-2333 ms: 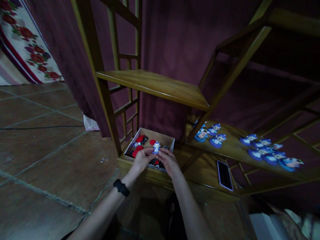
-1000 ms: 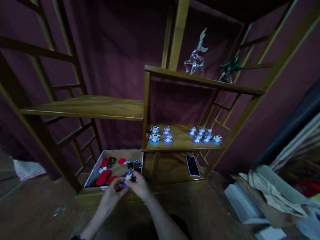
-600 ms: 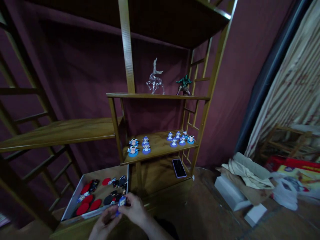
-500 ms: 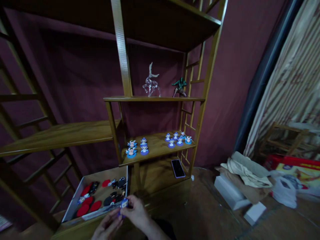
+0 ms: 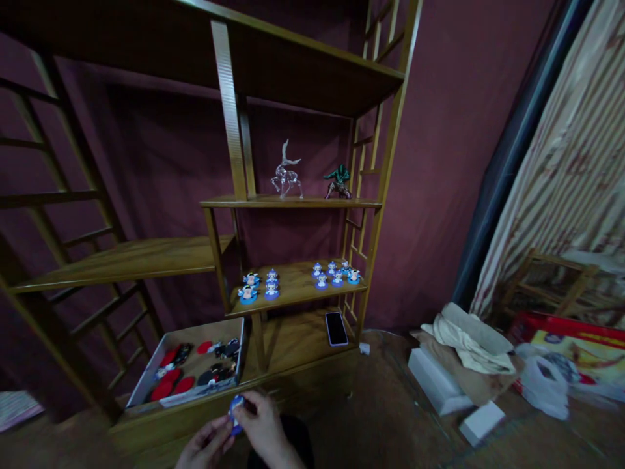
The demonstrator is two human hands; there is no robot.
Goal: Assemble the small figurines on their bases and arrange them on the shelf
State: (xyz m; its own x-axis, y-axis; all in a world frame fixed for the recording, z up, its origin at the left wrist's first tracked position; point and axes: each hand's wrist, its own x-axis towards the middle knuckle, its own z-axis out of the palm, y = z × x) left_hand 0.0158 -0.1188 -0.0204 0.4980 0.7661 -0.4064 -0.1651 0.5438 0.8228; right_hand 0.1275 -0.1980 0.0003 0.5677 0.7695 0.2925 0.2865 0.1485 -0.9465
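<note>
A small purple-and-white figurine (image 5: pixel 237 415) on a round purple base is in front of the box, between my two hands. My right hand (image 5: pixel 264 423) pinches it from the right with thumb and fingers. Curled fingers of my left hand (image 5: pixel 208 443) hold the lower left edge of its base. Behind them sits a shallow cardboard box (image 5: pixel 138 391) with red discs (image 5: pixel 184 384) and dark figurines (image 5: pixel 228 348) in it. On the shelf (image 5: pixel 299 286) above stand several similar purple figurines (image 5: pixel 272 291) and some blue-based ones (image 5: pixel 247 295), in a left and a right group.
A phone (image 5: pixel 336 328) lies on the lowest shelf. A clear deer ornament (image 5: pixel 287 177) and a green figure (image 5: pixel 338 181) stand higher up. White boxes (image 5: pixel 434 381), cloth (image 5: pixel 471 342) and a plastic bag (image 5: pixel 544 384) lie on the floor at right.
The figurine has tilted and turned between my fingers, and its base shows more now. Both hands sit slightly lower in view. My head view has shifted, moving the shelves left.
</note>
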